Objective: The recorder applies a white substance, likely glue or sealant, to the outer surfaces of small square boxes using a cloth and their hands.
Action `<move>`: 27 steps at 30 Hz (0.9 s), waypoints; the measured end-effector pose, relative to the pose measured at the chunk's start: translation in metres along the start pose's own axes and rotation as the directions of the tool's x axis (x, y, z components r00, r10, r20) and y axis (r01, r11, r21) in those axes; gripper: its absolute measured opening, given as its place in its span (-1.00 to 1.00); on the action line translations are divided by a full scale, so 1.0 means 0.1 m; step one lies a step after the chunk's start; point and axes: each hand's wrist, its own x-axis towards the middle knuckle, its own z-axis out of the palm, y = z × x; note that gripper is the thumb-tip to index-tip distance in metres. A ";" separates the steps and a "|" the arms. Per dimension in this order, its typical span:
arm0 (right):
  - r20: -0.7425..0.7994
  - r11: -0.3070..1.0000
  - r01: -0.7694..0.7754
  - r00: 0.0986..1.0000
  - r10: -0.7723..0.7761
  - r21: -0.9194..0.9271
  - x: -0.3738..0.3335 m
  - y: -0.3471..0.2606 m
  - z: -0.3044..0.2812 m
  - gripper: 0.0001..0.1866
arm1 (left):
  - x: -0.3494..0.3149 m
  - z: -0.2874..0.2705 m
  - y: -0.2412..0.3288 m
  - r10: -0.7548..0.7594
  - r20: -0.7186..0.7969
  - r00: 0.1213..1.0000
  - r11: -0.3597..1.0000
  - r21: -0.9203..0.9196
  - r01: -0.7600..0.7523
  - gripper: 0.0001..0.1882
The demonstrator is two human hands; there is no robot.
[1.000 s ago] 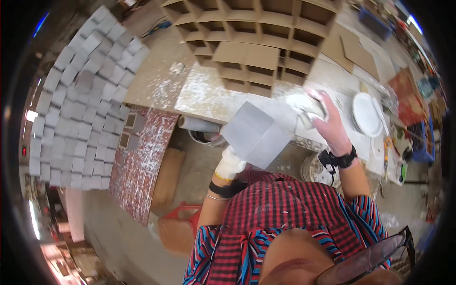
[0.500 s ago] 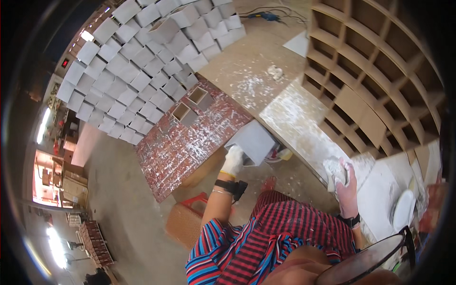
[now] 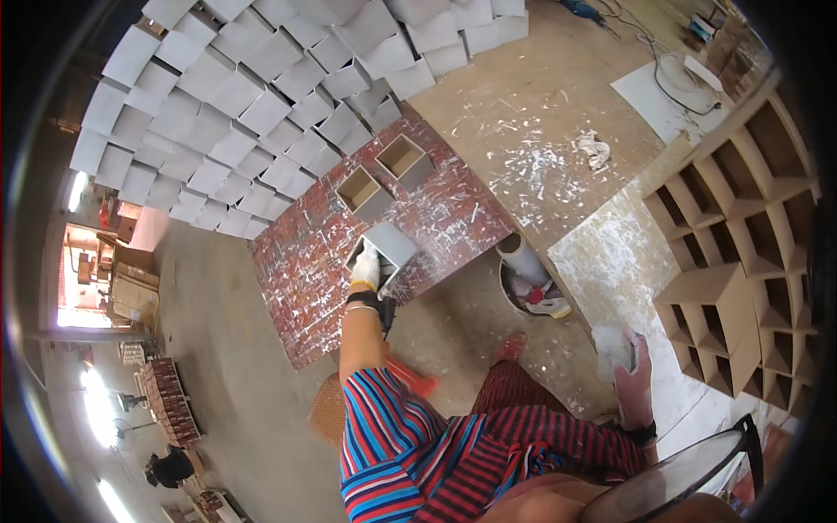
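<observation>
Down at the left hand (image 3: 366, 270), gloved fingers (image 3: 370, 258) are clenched on the rim of a grey open-topped box (image 3: 390, 246), which sits at the near edge of a red paint-spattered board (image 3: 323, 288) on the floor. Two more open boxes (image 3: 384, 174) stand just beyond it, and rows of finished grey boxes (image 3: 218, 113) fill the far left. To set it well, I judge the box should come down square, beside its neighbours. The right hand (image 3: 629, 366) grasps a whitish cloth (image 3: 610, 349) near the pale counter (image 3: 610, 253). How firmly those fingers close is hard to make out; the bucket (image 3: 532, 288) is partly tucked under the counter's edge.
</observation>
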 end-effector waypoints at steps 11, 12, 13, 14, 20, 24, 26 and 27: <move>0.172 0.989 -0.092 0.979 0.112 -0.118 0.51 0.10 0.46 -0.47 | 0.61 -0.60 0.75 -0.019 -0.055 0.998 0.841 0.540 0.045 -0.11; 0.199 0.990 -0.096 0.973 0.115 -0.101 0.54 0.12 0.50 -0.45 | 0.72 -0.62 0.76 -0.014 -0.086 0.996 0.844 0.534 0.058 -0.19; 0.246 0.994 -0.092 0.964 0.105 -0.065 0.58 0.12 0.52 -0.42 | 0.95 -0.85 0.57 0.097 -0.034 0.995 0.781 0.622 -0.055 -0.23; 0.267 0.994 -0.089 0.958 0.102 -0.059 0.60 0.16 0.54 -0.42 | 1.17 -1.03 0.38 0.196 0.036 0.980 0.697 0.698 -0.165 -0.27; 0.241 0.993 -0.084 0.965 0.101 -0.077 0.56 0.17 0.53 -0.42 | 1.00 -0.75 0.65 0.101 -0.097 0.990 0.979 0.186 -0.081 -0.45; 0.205 0.996 -0.004 0.978 0.022 -0.085 0.47 0.37 0.38 -0.44 | 0.80 -1.02 0.53 0.414 -0.116 0.903 0.745 0.613 -0.263 -0.50; 0.123 0.995 -0.072 0.989 0.080 -0.067 0.32 0.36 0.22 -0.40 | 0.42 -0.36 0.86 0.374 -0.068 0.925 0.889 0.313 -0.336 -0.54; 0.122 0.989 -0.150 0.981 0.149 -0.001 0.38 0.16 0.17 -0.38 | 0.25 -0.40 0.84 0.473 0.035 0.881 0.850 0.246 -0.466 -0.54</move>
